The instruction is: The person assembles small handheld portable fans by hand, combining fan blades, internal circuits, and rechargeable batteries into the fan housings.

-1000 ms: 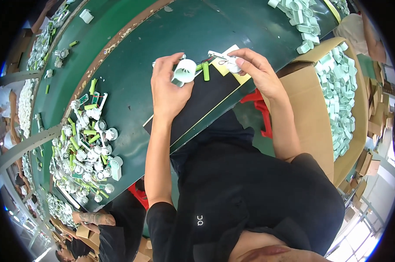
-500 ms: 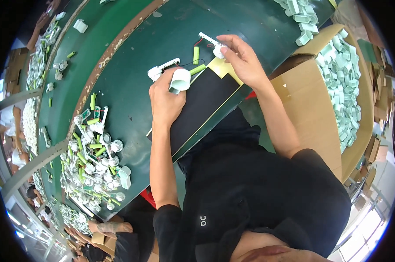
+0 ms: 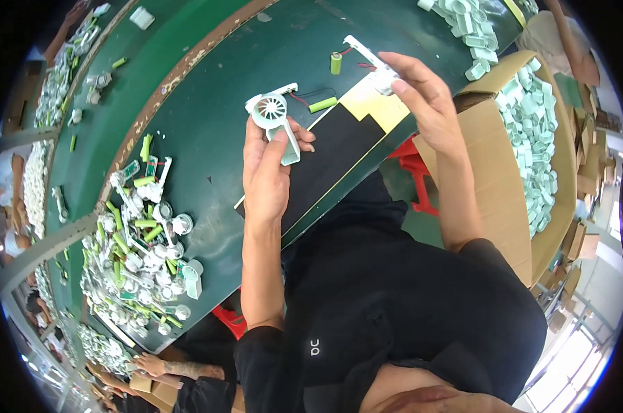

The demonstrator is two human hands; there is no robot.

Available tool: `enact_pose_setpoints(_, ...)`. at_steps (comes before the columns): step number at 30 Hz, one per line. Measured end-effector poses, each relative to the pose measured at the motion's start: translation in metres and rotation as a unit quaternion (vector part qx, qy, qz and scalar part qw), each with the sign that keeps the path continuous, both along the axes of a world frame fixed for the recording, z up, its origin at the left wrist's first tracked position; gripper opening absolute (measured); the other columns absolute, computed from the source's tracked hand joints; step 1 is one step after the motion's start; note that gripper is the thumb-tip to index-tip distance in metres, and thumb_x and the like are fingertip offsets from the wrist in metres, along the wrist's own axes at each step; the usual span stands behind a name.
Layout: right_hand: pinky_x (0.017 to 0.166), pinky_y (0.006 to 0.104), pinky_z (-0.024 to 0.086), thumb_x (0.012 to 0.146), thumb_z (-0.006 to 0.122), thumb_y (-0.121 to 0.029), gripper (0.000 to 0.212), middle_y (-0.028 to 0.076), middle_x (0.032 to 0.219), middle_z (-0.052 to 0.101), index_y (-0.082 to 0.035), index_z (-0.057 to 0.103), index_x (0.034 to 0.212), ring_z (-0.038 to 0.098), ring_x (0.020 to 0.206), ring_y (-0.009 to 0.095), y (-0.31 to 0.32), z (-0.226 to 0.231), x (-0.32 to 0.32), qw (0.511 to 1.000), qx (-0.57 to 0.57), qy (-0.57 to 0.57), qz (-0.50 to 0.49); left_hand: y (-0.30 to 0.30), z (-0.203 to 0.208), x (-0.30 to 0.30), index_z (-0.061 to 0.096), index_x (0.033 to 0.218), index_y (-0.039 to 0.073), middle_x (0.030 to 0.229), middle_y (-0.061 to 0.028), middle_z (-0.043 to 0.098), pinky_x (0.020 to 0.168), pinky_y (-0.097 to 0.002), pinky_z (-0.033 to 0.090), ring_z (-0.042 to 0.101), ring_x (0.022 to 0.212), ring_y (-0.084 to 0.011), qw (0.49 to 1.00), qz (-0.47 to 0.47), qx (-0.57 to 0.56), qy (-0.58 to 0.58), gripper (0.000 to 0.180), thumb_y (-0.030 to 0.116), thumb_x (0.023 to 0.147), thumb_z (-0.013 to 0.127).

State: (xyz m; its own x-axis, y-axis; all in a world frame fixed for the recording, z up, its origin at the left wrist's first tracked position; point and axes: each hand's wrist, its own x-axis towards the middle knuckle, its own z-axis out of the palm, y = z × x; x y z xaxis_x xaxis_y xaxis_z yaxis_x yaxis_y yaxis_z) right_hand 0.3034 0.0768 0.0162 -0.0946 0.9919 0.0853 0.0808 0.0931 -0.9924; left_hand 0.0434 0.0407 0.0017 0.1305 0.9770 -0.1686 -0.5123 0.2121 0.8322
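My left hand is closed around a mint-green handheld-fan shell, its round slotted grille facing up. Just beyond the shell is a white fan part, partly hidden, whose wires run to a green battery cell on the table. Whether my left fingers also hold that part, I cannot tell. Between the thumb and fingers of my right hand is a white fan inner part with a long arm. Red wire links it to another green battery cell. Below it lies yellow sheeting beside a black mat.
On the left of the green table lies a pile of fan parts and batteries. A cardboard box at right holds mint shells. More shells lie at the far right. A co-worker's hand shows lower left.
The shell in my left hand has turned, so its grille now faces up. My right hand has moved right with the white part, and its battery has shifted along.
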Motion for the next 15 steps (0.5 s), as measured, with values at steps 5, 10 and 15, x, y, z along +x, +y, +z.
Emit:
enact_pose_setpoints(5, 0.097, 0.028, 0.048, 0.101, 0.054, -0.004, 0.04, 0.009, 0.123, 0.065, 0.006, 0.056, 0.14, 0.061, 0.113, 0.013, -0.009, 0.046, -0.006, 0.996, 0.033, -0.023, 0.079, -0.001, -0.003, -0.017, 0.047, 0.135, 0.002, 0.105, -0.0079, 0.062, 0.079, -0.0355, 0.055, 0.065, 0.09, -0.0198, 1.0, 0.015, 0.021, 0.002, 0.034, 0.022, 0.107, 0.05)
enact_pose_setpoints(10, 0.104, 0.0364, 0.046, 0.096, 0.051, -0.009, 0.046, 0.022, 0.128, 0.062, 0.016, 0.055, 0.135, 0.061, 0.12, 0.026, -0.006, 0.082, -0.008, 0.957, 0.118, 0.014, 0.266, -0.001, 0.002, -0.013, 0.052, 0.13, 0.003, 0.107, -0.0094, 0.064, 0.079, -0.0384, 0.056, 0.065, 0.09, -0.0208, 0.997, -0.013, 0.009, -0.077, 0.042, 0.038, 0.112, 0.036)
enact_pose_setpoints(15, 0.097, 0.0377, 0.047, 0.095, 0.056, -0.015, 0.044, 0.021, 0.124, 0.064, 0.009, 0.061, 0.131, 0.063, 0.113, 0.029, 0.019, 0.079, -0.03, 0.907, 0.167, -0.075, 0.38, -0.014, 0.005, -0.016, 0.048, 0.143, -0.001, 0.116, -0.0151, 0.064, 0.078, -0.0411, 0.055, 0.063, 0.093, -0.0233, 0.992, -0.067, 0.001, -0.107, 0.056, 0.042, 0.111, 0.033)
